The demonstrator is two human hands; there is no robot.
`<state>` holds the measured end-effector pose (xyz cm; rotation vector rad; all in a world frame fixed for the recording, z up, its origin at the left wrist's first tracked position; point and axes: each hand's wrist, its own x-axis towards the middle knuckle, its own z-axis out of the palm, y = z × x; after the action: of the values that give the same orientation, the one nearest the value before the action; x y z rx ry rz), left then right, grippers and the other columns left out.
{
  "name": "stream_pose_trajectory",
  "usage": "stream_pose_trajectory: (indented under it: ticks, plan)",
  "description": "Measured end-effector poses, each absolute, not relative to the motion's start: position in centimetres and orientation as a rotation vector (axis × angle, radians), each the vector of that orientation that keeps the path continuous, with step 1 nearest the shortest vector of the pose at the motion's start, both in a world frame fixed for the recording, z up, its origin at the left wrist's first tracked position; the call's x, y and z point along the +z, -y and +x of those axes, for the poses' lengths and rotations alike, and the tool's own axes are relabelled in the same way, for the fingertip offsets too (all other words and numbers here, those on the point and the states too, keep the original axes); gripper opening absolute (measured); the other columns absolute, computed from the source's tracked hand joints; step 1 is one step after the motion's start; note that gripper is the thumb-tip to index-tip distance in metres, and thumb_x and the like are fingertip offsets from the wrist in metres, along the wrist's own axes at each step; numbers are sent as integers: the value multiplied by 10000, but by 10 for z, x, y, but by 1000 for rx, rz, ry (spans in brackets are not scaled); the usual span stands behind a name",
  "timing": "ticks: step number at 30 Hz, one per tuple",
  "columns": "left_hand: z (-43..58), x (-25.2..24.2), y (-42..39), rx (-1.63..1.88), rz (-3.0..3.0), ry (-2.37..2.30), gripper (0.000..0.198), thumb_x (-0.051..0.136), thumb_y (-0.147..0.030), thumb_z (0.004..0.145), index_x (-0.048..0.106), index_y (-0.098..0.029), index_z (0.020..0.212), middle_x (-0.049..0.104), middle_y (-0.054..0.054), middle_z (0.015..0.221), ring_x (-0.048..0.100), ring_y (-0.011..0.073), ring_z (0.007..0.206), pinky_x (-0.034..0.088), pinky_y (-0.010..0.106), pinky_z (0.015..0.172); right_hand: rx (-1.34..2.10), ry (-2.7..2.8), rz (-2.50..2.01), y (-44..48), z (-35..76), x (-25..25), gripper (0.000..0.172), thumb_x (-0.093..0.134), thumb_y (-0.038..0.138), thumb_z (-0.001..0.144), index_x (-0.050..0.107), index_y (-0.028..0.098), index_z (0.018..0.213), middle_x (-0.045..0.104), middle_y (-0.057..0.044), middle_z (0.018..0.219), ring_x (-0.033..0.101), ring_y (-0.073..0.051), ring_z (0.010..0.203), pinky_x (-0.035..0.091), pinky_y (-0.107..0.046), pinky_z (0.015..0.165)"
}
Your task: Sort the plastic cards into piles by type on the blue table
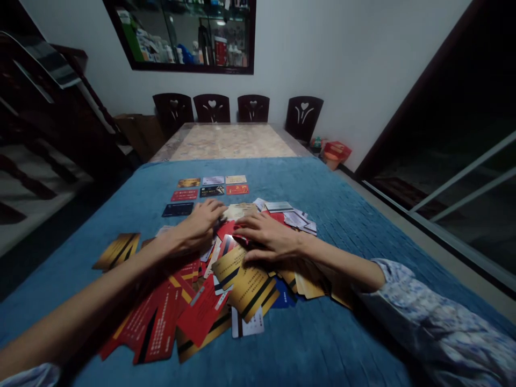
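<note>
A loose heap of plastic cards (226, 285), red, gold, white and blue, lies on a blue cloth (346, 215). My left hand (199, 226) rests on the heap's far side, its fingers curled over a pale card (241, 210). My right hand (268, 236) lies flat on the heap with fingers spread, touching red and gold cards. Beyond the heap, several cards (212, 189) are laid out in neat rows, with a dark blue card (178, 209) at the near left of them.
Gold cards (116, 250) lie apart at the left. The blue cloth covers the near part of a long marble-topped table (229, 142). Dark chairs (212, 108) stand at its far end. A staircase (48, 134) rises at left; a glass door frame (463, 188) is at right.
</note>
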<state>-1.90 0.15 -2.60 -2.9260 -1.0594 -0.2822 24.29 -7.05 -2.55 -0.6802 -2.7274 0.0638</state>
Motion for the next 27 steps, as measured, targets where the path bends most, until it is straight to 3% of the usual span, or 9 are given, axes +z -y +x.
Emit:
stream_pose_trajectory:
  ticks: [5,8,11,16,22,27]
  plan:
    - [-25,-18,38,-371,-2968,1064,494,344,-175,939,549,-138,1386,574,182,1397,524,299,1262,465,501,1032,69,2809,-730,92,233,-32,718,469,641,971,463,161,1505,489,-221,1504,378,-362,1404,309,-614,1111]
    - [-31,-17,64,-405,-2967,1086,501,271,-307,1026,539,-145,1417,556,182,1445,518,298,1303,449,495,1074,79,2815,-793,96,234,-35,736,434,648,983,423,166,1538,427,-216,1568,341,-360,1442,272,-624,1137]
    - [-37,-25,86,-362,-2960,1089,581,337,-486,1021,499,-164,1477,499,176,1527,466,334,1384,396,530,1129,99,2810,-837,97,236,-38,744,395,652,995,402,163,1555,378,-208,1609,321,-347,1464,240,-615,1163]
    - [-35,-44,109,-211,-2938,1148,912,407,-721,930,265,-132,1612,292,219,1652,246,421,1523,217,668,1193,128,2778,-888,99,242,-43,706,373,634,1010,384,209,1573,372,-168,1625,307,-331,1484,246,-604,1169]
    - [3,-48,108,-166,-2980,1185,979,372,-762,916,236,-85,1611,210,244,1671,173,402,1557,152,619,1235,108,2708,-967,99,265,-45,634,369,583,1028,434,227,1548,460,-157,1565,415,-313,1404,352,-552,1124]
    - [52,-50,103,-205,-3036,1132,993,349,-767,914,249,-49,1591,251,270,1650,218,404,1544,156,594,1236,18,2643,-978,97,302,-47,509,384,483,1039,551,210,1435,577,-167,1416,510,-307,1259,441,-539,1041]
